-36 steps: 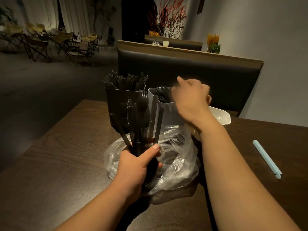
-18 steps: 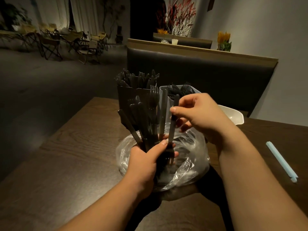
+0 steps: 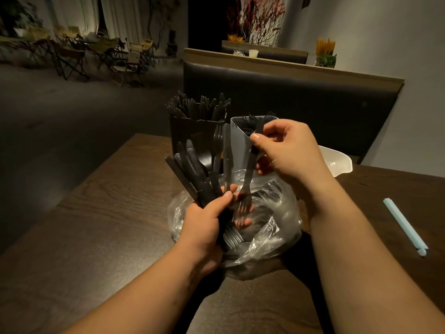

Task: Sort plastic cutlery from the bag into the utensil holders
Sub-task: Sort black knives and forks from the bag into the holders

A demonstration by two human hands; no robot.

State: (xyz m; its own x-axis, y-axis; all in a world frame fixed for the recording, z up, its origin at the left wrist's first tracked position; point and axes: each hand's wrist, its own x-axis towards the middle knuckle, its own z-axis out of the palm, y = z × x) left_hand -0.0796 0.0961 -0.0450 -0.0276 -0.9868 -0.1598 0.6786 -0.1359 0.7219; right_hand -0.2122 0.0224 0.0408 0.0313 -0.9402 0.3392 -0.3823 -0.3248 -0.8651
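The left hand (image 3: 207, 220) is closed round a bundle (image 3: 199, 172) of black cutlery, gripped low on the stems. The pieces fan up and away from the fist, leaning to its left, with knife blades uppermost. The right hand (image 3: 286, 150) pinches a single fork (image 3: 248, 179) by the handle between thumb and fingers. The fork's long axis runs nearly upright, tilted a little, with the tines pointing down and lying against the left hand's fingertips.

Both hands work just above a clear bag (image 3: 272, 213) that lies open on the counter (image 3: 96, 213) with more cutlery inside. Beyond the left hand stands a black holder (image 3: 190, 133) packed with upright pieces. Just beside it, touching the right hand's far side, is a white holder (image 3: 237, 138); in this dim light its contents look like forks.

A white tub (image 3: 337, 162) sits behind the right wrist. A pale blue pen (image 3: 404, 225) lies well right of that arm, pointing away. The counter's left edge runs well out from the left hand, with dark wood between.
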